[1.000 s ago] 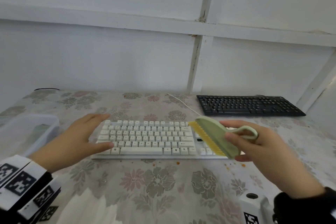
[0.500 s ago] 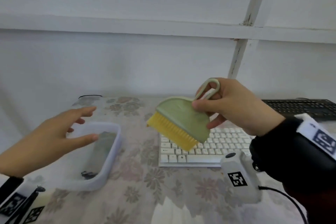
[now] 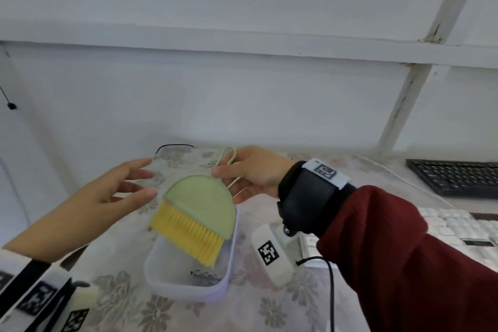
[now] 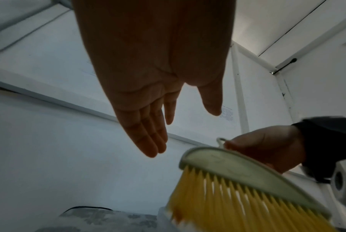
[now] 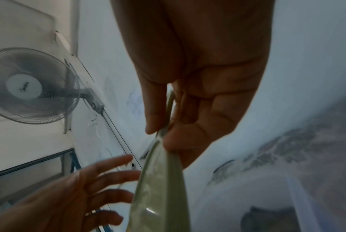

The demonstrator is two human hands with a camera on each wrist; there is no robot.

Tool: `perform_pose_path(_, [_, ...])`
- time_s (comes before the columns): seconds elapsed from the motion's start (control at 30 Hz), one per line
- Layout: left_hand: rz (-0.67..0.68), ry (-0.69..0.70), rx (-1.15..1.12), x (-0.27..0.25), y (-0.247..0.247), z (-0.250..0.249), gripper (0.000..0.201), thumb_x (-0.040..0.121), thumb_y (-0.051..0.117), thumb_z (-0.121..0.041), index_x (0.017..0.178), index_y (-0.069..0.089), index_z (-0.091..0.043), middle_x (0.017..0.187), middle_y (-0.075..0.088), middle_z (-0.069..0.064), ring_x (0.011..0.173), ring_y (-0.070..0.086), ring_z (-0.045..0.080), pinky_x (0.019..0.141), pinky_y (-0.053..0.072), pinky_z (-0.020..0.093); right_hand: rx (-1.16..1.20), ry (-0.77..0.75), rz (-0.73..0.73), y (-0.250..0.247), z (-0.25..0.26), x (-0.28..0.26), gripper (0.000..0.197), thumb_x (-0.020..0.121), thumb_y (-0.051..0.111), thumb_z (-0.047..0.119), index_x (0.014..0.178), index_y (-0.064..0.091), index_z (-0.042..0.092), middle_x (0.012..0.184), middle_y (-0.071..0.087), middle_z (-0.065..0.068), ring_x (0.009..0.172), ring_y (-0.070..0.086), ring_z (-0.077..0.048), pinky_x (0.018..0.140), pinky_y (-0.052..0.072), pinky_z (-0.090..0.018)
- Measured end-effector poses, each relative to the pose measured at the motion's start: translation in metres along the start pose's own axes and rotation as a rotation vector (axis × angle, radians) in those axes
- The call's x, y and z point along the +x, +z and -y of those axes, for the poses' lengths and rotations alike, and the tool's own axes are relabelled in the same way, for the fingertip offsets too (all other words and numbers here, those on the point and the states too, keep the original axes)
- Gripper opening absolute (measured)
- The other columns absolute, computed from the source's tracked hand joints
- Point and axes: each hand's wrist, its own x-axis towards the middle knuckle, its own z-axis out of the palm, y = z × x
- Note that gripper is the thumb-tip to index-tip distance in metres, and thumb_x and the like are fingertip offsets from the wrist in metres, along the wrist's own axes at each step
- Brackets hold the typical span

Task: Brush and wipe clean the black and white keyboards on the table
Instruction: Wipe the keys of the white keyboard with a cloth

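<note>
My right hand (image 3: 250, 172) pinches the looped handle of a green brush (image 3: 204, 205) with yellow bristles (image 3: 188, 234); the brush hangs bristles-down over a translucent plastic tub (image 3: 186, 288). In the right wrist view the thumb and fingers (image 5: 154, 122) clamp the brush handle (image 5: 169, 109). My left hand (image 3: 113, 194) is open with straight fingers, its thumb tip just left of the brush's rounded back, apart from it. The left wrist view shows the left hand (image 4: 158, 122) empty above the brush (image 4: 247, 172). The white keyboard (image 3: 452, 226) lies at the right, partly behind my sleeve. The black keyboard (image 3: 455, 178) sits at the far right.
The table carries a floral cloth (image 3: 151, 310). Dark bits lie in the tub's bottom (image 3: 202, 275). A white cable (image 3: 398, 178) runs past the keyboards. A wall fan (image 5: 31, 84) appears in the right wrist view. The white wall (image 3: 242, 105) stands close behind the table.
My right hand carried the brush left from the white keyboard to above the tub. My left hand left the keyboard and rose beside the brush. The view turned left.
</note>
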Motion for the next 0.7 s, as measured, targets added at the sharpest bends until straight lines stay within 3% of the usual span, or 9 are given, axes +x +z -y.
perform_pose_path(0.07, [0.036,-0.004,-0.001,0.004,0.002,0.001,0.089,0.037,0.056,-0.091,0.117,0.046,-0.054,0.114,0.056,-0.032,0.096,0.059,-0.008,0.078,0.049,0.015,-0.016,0.051,0.048,0.010,-0.010,0.015,0.019,0.088,0.065,0.014,0.072,0.055,0.017,0.063,0.056,-0.001,0.045,0.055,-0.010,0.045,0.049,-0.018])
perform_pose_path(0.23, [0.191,-0.054,0.059,0.014,0.008,0.012,0.092,0.039,0.055,-0.091,0.123,0.043,-0.057,0.117,0.055,-0.030,0.103,0.056,-0.010,0.087,0.048,0.022,-0.114,0.105,0.089,0.020,-0.026,0.030,0.018,0.088,0.066,0.016,0.073,0.056,0.018,0.061,0.060,0.003,0.050,0.059,-0.009,0.044,0.041,-0.018])
perform_pose_path(0.33, [0.248,-0.074,0.088,0.019,0.011,0.018,0.086,0.037,0.055,-0.091,0.119,0.042,-0.065,0.120,0.054,-0.024,0.102,0.056,-0.008,0.088,0.049,0.024,-0.169,0.087,0.039,0.026,-0.028,0.034,0.019,0.087,0.067,0.014,0.076,0.051,0.017,0.075,0.064,-0.007,0.051,0.056,-0.014,0.048,0.047,-0.023])
perform_pose_path(0.43, [0.282,-0.066,0.130,0.020,0.016,0.019,0.083,0.035,0.053,-0.093,0.114,0.037,-0.070,0.120,0.053,-0.025,0.099,0.055,-0.010,0.084,0.049,0.020,-0.267,0.067,-0.034,0.031,-0.029,0.037,0.020,0.086,0.067,0.016,0.085,0.048,0.014,0.076,0.065,-0.010,0.054,0.059,-0.021,0.057,0.053,-0.033])
perform_pose_path(0.5, [0.301,-0.065,0.158,0.020,0.020,0.016,0.063,0.054,0.064,-0.077,0.113,0.042,-0.069,0.119,0.051,-0.026,0.099,0.056,-0.006,0.084,0.050,0.021,-0.385,0.037,-0.052,0.032,-0.028,0.036,0.024,0.086,0.067,0.019,0.099,0.054,0.003,0.083,0.068,-0.014,0.069,0.066,-0.031,0.065,0.056,-0.040])
perform_pose_path(0.57, [0.303,-0.058,0.184,0.021,0.024,0.015,0.047,0.081,0.067,-0.038,0.112,0.044,-0.066,0.119,0.051,-0.023,0.096,0.057,0.000,0.085,0.050,0.023,-0.528,0.005,-0.074,0.032,-0.029,0.035,0.036,0.086,0.067,0.026,0.107,0.055,-0.001,0.093,0.068,-0.018,0.085,0.067,-0.035,0.072,0.054,-0.042])
perform_pose_path(0.63, [0.297,-0.031,0.224,0.023,0.026,0.019,0.058,0.088,0.062,-0.021,0.111,0.042,-0.071,0.114,0.053,-0.020,0.091,0.057,0.004,0.081,0.049,0.021,-0.674,-0.023,-0.109,0.032,-0.031,0.032,0.041,0.088,0.064,0.034,0.110,0.053,0.001,0.103,0.062,-0.015,0.096,0.060,-0.032,0.078,0.049,-0.039])
perform_pose_path(0.7, [0.295,-0.034,0.248,0.022,0.027,0.021,0.066,0.089,0.061,-0.018,0.107,0.031,-0.073,0.109,0.055,-0.018,0.089,0.057,0.008,0.077,0.047,0.020,-0.755,-0.023,-0.121,0.031,-0.034,0.030,0.051,0.090,0.061,0.035,0.125,0.048,0.001,0.119,0.058,-0.013,0.108,0.055,-0.029,0.092,0.046,-0.040])
